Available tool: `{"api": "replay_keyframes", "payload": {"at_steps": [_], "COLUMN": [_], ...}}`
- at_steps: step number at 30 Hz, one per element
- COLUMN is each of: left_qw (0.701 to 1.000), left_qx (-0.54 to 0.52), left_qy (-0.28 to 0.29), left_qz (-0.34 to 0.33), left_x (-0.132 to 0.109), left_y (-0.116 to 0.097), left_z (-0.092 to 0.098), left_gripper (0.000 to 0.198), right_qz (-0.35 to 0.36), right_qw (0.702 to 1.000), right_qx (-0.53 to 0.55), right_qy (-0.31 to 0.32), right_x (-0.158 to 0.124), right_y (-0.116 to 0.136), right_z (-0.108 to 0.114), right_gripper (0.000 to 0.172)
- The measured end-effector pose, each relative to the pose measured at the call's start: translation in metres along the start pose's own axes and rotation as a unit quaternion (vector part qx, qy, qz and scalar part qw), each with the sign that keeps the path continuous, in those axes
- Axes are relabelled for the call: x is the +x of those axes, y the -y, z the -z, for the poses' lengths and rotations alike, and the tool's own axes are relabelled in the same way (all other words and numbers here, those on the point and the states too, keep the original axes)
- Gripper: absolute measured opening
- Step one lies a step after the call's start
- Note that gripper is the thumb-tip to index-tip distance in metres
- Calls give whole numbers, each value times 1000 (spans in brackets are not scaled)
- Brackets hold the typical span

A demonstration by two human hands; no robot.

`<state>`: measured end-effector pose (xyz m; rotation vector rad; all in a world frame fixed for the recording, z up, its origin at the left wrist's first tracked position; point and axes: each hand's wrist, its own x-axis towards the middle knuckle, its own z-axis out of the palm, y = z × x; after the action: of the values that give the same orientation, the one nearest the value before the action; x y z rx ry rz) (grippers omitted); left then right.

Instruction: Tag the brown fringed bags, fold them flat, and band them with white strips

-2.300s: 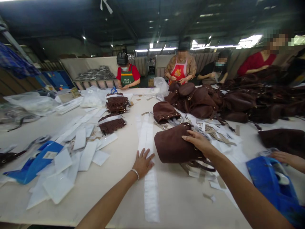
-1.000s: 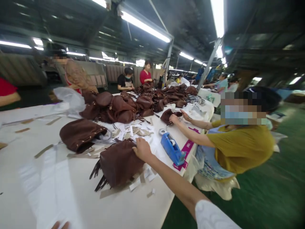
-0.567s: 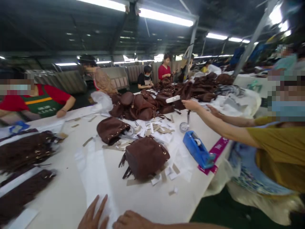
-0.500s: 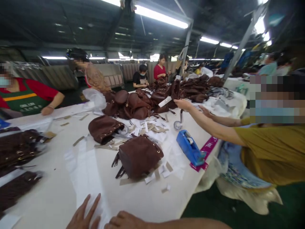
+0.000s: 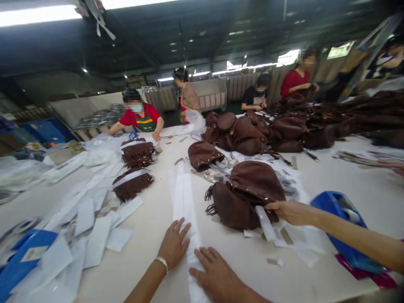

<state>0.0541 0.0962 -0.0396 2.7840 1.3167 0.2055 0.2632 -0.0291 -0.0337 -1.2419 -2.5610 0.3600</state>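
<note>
A long folded strip of white tissue paper runs away from me down the table. My left hand lies on its left edge, fingers spread, with a bracelet at the wrist. Flat on the strip's near part rests my right hand, its fingers stretched out too. Neither hand grips anything. To the right of the strip, two dark brown bags sit close together, one with fringed tassels. A co-worker's hand reaches in from the right and touches one of them. Behind these lies another brown bag.
White paper pieces and a blue tape dispenser lie at left, near fringed brown pieces. Another blue tape dispenser stands at right. A heap of brown bags fills the back. Several people work around the table.
The view has swung left. Both my hands now show more fully on the white strip. The co-worker at right has brought a second brown bag beside the near one.
</note>
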Motion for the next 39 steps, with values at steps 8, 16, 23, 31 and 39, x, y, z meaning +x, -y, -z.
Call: {"api": "replay_keyframes", "payload": {"at_steps": [8, 16, 23, 31, 39], "left_qw": [999, 999, 985, 982, 974], "left_qx": [5, 10, -72, -107, -198], "left_qy": [-35, -40, -86, -2, 22], "left_qz": [-22, -14, -129, -154, -112], "left_x": [-8, -8, 51, 120, 116], "left_y": [10, 17, -35, -102, -121], "left_z": [-17, -13, -11, -47, -21], "left_gripper": [49, 60, 77, 103, 87], "right_qz": [16, -267, -290, -307, -262], "right_qw": [988, 895, 880, 896, 910], "right_qx": [-105, -242, -349, -314, -322], "right_qy": [-113, -262, -137, -60, -5], "right_x": [9, -11, -2, 35, -3], "right_y": [-17, -116, -218, -288, -319], "right_z": [-6, 157, 185, 174, 172], "right_gripper": [43, 69, 84, 65, 84]}}
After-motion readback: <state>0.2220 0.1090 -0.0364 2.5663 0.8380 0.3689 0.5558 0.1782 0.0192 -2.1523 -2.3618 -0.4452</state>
